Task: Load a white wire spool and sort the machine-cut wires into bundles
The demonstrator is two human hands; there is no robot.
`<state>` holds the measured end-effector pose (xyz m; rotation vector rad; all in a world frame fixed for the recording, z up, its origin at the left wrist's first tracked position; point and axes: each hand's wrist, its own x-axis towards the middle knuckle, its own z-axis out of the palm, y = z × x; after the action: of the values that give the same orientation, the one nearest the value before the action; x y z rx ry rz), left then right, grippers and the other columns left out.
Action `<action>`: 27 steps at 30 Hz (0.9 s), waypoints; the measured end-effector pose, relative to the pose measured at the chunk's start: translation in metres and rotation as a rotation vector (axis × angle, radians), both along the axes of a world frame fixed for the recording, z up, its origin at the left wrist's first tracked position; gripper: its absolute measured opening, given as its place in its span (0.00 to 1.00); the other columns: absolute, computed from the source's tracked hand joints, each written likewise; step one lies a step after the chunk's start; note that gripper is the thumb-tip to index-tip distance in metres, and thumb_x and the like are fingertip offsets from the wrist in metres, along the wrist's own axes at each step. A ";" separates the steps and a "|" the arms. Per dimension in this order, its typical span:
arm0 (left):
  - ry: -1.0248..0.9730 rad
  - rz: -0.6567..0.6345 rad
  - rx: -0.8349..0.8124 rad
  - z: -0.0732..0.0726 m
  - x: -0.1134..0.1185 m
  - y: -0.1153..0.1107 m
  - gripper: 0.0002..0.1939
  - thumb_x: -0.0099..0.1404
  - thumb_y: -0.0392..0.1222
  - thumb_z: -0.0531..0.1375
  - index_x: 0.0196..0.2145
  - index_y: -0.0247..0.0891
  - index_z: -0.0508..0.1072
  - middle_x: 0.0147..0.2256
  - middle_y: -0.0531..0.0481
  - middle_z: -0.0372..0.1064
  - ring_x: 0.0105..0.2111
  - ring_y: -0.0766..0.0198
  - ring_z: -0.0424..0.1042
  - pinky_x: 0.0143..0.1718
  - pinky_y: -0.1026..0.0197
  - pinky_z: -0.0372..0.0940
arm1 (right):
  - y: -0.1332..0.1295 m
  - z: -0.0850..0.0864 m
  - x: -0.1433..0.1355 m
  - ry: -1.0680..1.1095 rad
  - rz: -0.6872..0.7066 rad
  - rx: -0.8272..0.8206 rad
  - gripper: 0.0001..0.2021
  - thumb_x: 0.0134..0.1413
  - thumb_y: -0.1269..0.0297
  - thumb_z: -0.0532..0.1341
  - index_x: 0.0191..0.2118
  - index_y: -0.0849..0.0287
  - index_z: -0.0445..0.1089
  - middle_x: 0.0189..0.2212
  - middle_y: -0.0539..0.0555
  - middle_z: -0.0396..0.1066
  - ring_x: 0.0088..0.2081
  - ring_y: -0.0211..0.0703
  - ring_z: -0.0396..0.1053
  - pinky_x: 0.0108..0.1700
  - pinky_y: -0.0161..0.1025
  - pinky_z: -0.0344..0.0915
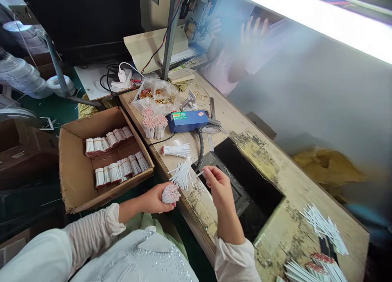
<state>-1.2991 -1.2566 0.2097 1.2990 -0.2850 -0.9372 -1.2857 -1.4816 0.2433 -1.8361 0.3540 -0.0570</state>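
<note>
My left hand (154,199) is wrapped round a bundle of thin white sticks (170,193) with pinkish ends, held upright at the bench's front edge. With thumb and fingers my right hand (216,182) pinches a single white stick (200,174), just right of a loose fanned pile of white sticks (183,176) on the bench. Behind that pile lies a bundle with red ends (177,150). Several upright bundles (154,126) with pink tops stand further back, beside a blue box (189,121).
An open cardboard box (73,163) at left holds rows of bundles. A dark rectangular opening (254,188) cuts the bench right of my right hand. More sticks (326,229) lie at the right end. A metal post (169,41) rises behind; another person's hands (254,31) show beyond.
</note>
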 end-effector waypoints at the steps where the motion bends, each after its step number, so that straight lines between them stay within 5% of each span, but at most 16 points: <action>1: 0.034 0.002 -0.022 -0.001 0.000 0.001 0.16 0.49 0.35 0.66 0.33 0.36 0.63 0.28 0.52 0.68 0.27 0.67 0.65 0.29 0.65 0.60 | -0.005 -0.011 0.004 0.046 0.019 -0.010 0.15 0.52 0.51 0.61 0.32 0.60 0.72 0.23 0.49 0.66 0.25 0.38 0.60 0.28 0.35 0.58; 4: 0.047 0.018 -0.073 -0.004 -0.002 0.003 0.16 0.50 0.39 0.68 0.31 0.36 0.65 0.27 0.53 0.67 0.26 0.68 0.64 0.29 0.66 0.59 | -0.010 -0.040 0.015 0.133 0.087 -0.090 0.17 0.50 0.50 0.60 0.30 0.60 0.73 0.24 0.51 0.68 0.26 0.39 0.61 0.31 0.37 0.60; 7: 0.059 0.056 -0.085 -0.007 -0.002 0.002 0.15 0.51 0.41 0.69 0.30 0.34 0.67 0.26 0.53 0.66 0.26 0.69 0.63 0.29 0.66 0.58 | -0.005 -0.051 0.019 0.100 0.062 -0.232 0.19 0.46 0.51 0.62 0.39 0.61 0.75 0.30 0.52 0.69 0.27 0.40 0.61 0.33 0.40 0.61; 10: 0.117 0.190 -0.070 -0.008 0.000 -0.003 0.14 0.50 0.44 0.70 0.28 0.33 0.71 0.25 0.53 0.66 0.25 0.69 0.62 0.29 0.66 0.58 | 0.007 -0.041 0.005 0.015 0.035 -0.348 0.22 0.49 0.53 0.62 0.47 0.61 0.71 0.33 0.53 0.69 0.26 0.39 0.60 0.33 0.39 0.61; 13: 0.216 0.413 -0.068 -0.007 0.004 -0.011 0.15 0.47 0.45 0.71 0.27 0.34 0.73 0.24 0.54 0.68 0.26 0.68 0.63 0.31 0.64 0.59 | 0.025 -0.023 -0.027 -0.005 0.093 -0.327 0.13 0.55 0.54 0.59 0.39 0.59 0.69 0.33 0.53 0.69 0.31 0.42 0.64 0.34 0.39 0.63; 18: 0.263 0.585 -0.100 -0.002 0.001 -0.026 0.16 0.44 0.45 0.73 0.29 0.34 0.75 0.29 0.51 0.73 0.32 0.63 0.69 0.39 0.61 0.63 | 0.059 -0.020 -0.068 -0.024 0.278 -0.360 0.18 0.47 0.61 0.66 0.45 0.55 0.67 0.45 0.57 0.69 0.48 0.52 0.65 0.51 0.49 0.63; 23: 0.275 0.658 -0.096 -0.004 -0.012 -0.046 0.21 0.46 0.44 0.72 0.38 0.35 0.75 0.39 0.46 0.76 0.39 0.57 0.73 0.48 0.55 0.64 | 0.075 -0.044 -0.069 0.010 0.308 -0.156 0.30 0.45 0.65 0.66 0.57 0.57 0.63 0.52 0.60 0.69 0.53 0.55 0.65 0.57 0.54 0.61; 27: 0.173 0.697 -0.052 -0.003 -0.020 -0.057 0.24 0.50 0.46 0.70 0.44 0.35 0.73 0.45 0.42 0.75 0.45 0.55 0.72 0.54 0.53 0.62 | 0.076 -0.053 -0.069 0.053 0.294 -0.011 0.27 0.45 0.65 0.66 0.54 0.59 0.66 0.52 0.60 0.70 0.54 0.57 0.66 0.58 0.54 0.60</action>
<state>-1.3188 -1.3137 0.2066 1.1399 0.2699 -0.4344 -1.3542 -1.4054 0.1899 -1.8852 0.1179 0.1925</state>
